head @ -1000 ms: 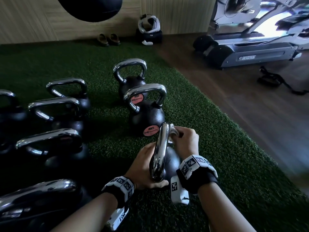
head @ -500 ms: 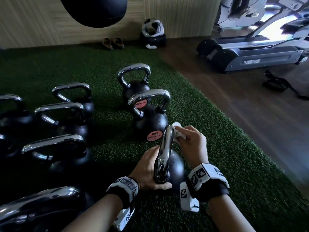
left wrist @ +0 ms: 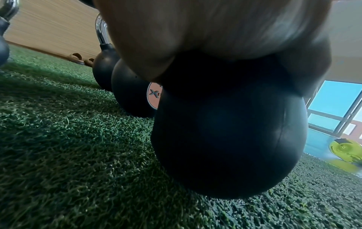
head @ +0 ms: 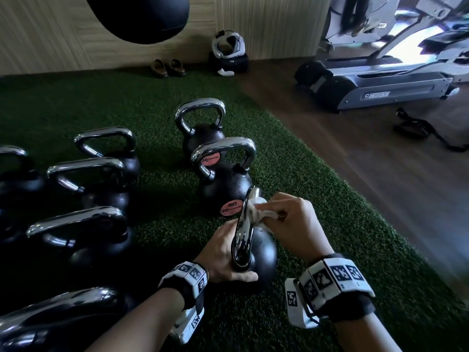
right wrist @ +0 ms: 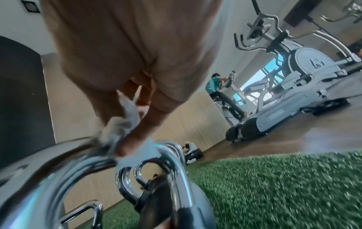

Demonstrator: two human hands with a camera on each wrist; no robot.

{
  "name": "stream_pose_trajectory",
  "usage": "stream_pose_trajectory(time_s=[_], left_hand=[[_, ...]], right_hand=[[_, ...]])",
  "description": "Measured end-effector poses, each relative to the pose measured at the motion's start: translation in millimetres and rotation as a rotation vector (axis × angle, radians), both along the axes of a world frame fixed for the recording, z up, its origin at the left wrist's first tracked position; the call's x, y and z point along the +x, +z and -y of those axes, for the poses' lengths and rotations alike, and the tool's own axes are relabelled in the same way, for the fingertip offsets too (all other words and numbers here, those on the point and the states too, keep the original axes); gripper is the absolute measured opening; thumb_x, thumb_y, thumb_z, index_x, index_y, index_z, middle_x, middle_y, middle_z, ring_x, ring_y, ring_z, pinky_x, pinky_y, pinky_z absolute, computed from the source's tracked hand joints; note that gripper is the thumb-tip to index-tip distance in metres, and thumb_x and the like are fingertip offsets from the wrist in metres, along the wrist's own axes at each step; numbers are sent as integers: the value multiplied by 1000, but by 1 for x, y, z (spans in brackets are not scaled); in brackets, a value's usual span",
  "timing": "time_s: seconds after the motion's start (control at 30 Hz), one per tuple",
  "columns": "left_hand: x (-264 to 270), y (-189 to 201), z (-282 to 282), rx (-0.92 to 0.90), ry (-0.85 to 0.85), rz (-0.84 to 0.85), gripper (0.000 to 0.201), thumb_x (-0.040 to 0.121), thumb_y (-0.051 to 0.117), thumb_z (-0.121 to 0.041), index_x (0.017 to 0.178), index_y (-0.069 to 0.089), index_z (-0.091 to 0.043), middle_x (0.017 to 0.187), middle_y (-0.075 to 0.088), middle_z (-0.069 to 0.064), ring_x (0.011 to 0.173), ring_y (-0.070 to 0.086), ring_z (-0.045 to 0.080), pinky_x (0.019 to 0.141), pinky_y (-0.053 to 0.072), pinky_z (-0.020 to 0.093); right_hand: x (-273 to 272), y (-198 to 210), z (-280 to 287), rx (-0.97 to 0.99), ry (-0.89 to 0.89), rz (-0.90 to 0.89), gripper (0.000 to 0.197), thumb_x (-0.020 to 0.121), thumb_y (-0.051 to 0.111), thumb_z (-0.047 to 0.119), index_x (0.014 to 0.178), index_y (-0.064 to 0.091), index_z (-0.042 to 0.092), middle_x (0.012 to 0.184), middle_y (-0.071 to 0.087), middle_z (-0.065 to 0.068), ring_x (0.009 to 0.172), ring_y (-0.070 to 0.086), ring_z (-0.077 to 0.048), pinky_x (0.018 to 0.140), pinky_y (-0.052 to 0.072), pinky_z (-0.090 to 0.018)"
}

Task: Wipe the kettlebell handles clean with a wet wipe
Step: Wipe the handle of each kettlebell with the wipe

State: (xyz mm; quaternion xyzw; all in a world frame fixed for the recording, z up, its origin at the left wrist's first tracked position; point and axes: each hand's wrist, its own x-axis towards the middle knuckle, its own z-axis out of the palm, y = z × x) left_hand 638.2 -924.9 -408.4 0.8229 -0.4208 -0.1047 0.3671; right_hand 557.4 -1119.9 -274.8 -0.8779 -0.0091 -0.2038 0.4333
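A black kettlebell (head: 261, 255) with a chrome handle (head: 245, 229) stands on the green turf in front of me, its handle seen edge-on. My left hand (head: 223, 255) grips the near base of that handle, thumb wrapped under it; in the left wrist view the palm (left wrist: 195, 31) sits over the black ball (left wrist: 229, 131). My right hand (head: 291, 222) pinches a crumpled white wet wipe (head: 258, 212) against the upper far part of the handle. The right wrist view shows the wipe (right wrist: 119, 128) pressed on the chrome (right wrist: 82, 167).
Two more kettlebells (head: 225, 181) stand just beyond, several others (head: 83, 224) in rows to the left. A punching bag (head: 139, 16) hangs overhead. Sandals (head: 168, 68) and a headset (head: 228, 47) lie by the wall. Treadmills (head: 380, 82) stand on the wooden floor at right, a person (right wrist: 215, 86) on one.
My right hand with the wipe has slid a little along the top of the handle. The left hand keeps its grip at the handle's base. My head has dipped slightly.
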Motion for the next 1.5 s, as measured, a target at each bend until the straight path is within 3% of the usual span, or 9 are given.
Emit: stream_pose_trajectory(time_s=[0.1,0.23,0.4,0.77,0.93,1.07,1.2,1.33,1.5], left_hand=[[2,2,3,14,-6,11,122,57,88,-72,157,34,-27,156,37,-11,146,32,8,124,28,40],[7,7,6,1,-47,-14,106,59,91,-66,149,47,-32,156,40,-14,146,34,7,123,31,40],[13,5,8,13,-40,-45,111,59,89,-69,153,39,-37,154,41,-17,145,36,9,120,36,46],[14,6,7,-4,31,-104,102,51,96,-60,139,50,-35,137,49,-14,130,50,7,113,46,39],[7,-1,2,-20,-55,-43,82,56,92,-67,124,59,-34,126,59,-9,121,56,13,108,46,47],[-6,4,-3,25,-80,77,109,55,89,-68,149,46,-32,148,45,-2,141,41,21,120,34,45],[-21,9,-11,-111,-64,-1,116,49,100,-48,141,28,-52,143,35,-11,140,43,27,119,37,49],[-19,-2,-12,-70,-30,55,118,48,95,-59,147,42,-23,143,29,-20,140,42,22,117,40,50],[-23,4,-13,-94,-20,50,127,45,100,-50,147,25,-36,143,33,-7,137,45,28,118,39,51]], right_hand=[[1,-3,-3,90,-168,-57,18,74,89,16,89,84,26,72,74,6,61,65,-12,58,52,-33],[-11,-3,-1,250,-31,-227,17,68,93,17,79,81,23,70,76,1,60,60,-6,56,50,-30],[-23,-14,-8,330,32,-309,21,65,91,6,77,77,15,76,77,-7,69,65,-12,66,56,-39],[-31,-44,-17,106,-6,-351,18,68,93,21,81,81,22,73,77,10,63,68,-5,62,55,-25],[-31,-44,-11,155,4,-360,35,71,88,7,99,81,26,84,78,13,75,71,3,70,55,-13],[-29,-48,-6,188,1,-377,35,77,83,9,106,81,27,90,80,10,85,74,-2,78,60,-23],[-23,-51,-19,7,129,-413,25,78,78,1,97,82,17,83,72,15,70,63,10,68,45,-6],[-21,-51,-38,-135,198,-374,14,79,70,-5,88,74,4,85,72,1,68,61,-5,59,40,-4],[-23,-42,-33,-103,306,-500,21,74,73,4,84,77,22,75,70,11,61,61,7,60,47,-8]])
